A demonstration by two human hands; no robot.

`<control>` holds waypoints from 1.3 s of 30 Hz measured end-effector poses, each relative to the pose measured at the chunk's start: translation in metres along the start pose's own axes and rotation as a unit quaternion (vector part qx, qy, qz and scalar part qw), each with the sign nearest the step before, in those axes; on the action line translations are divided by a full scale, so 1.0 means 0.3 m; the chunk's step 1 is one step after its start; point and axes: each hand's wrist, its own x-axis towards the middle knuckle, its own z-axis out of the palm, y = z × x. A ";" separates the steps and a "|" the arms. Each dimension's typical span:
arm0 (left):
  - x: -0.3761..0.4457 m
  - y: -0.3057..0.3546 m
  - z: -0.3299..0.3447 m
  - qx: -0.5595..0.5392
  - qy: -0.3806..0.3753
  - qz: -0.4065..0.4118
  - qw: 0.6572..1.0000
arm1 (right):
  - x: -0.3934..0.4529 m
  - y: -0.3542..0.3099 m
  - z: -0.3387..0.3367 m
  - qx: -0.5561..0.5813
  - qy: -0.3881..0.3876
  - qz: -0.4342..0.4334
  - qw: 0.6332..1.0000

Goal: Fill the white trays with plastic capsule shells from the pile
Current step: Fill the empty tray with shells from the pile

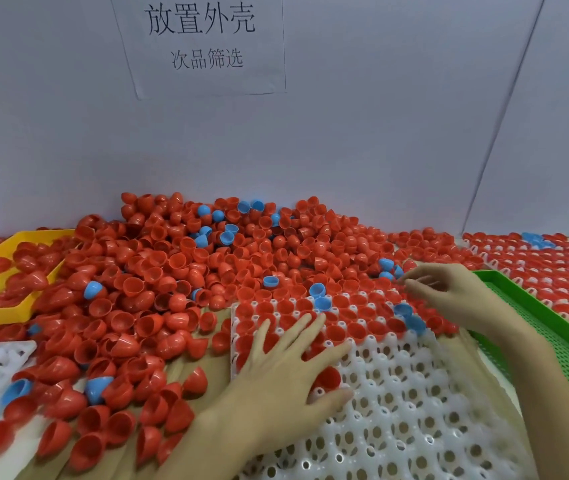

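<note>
Grey partition backs bench. Shell pile [186,271] banked against white tray [397,393] far edge, feeding its pockets. Left hand [286,372] flat, fingers spread, steadying tray; right hand [449,292] loose-fingered, holding nothing, over far-right corner.

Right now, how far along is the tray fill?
Done: the far rows of the white tray in front hold red and a few blue shells, and filled trays sit at far right. In hand: the left hand lies flat over shells on the tray's left part; the right hand works at its far right edge. Left: the near rows are bare, and a big pile remains.
</note>
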 end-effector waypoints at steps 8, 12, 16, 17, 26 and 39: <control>0.012 -0.117 -0.028 0.014 -0.063 0.016 0.998 | 0.012 0.066 -0.012 0.022 0.060 0.011 0.998; -0.004 -0.142 -0.071 -0.005 -0.081 0.022 0.996 | 0.041 0.115 0.060 -0.018 0.100 -0.013 0.995; -0.021 -0.152 -0.102 -0.031 -0.087 0.027 0.995 | 0.056 0.150 0.134 -0.072 0.006 -0.023 0.997; -0.023 -0.151 -0.107 -0.035 -0.088 0.028 0.995 | 0.061 0.157 0.147 -0.086 0.006 -0.028 0.996; -0.024 -0.152 -0.114 -0.045 -0.085 0.035 0.995 | 0.084 0.149 0.200 -0.110 0.124 -0.047 0.985; 0.013 -0.106 -0.100 -0.128 0.230 0.052 0.963 | 0.001 -0.053 0.101 0.388 0.081 0.038 0.917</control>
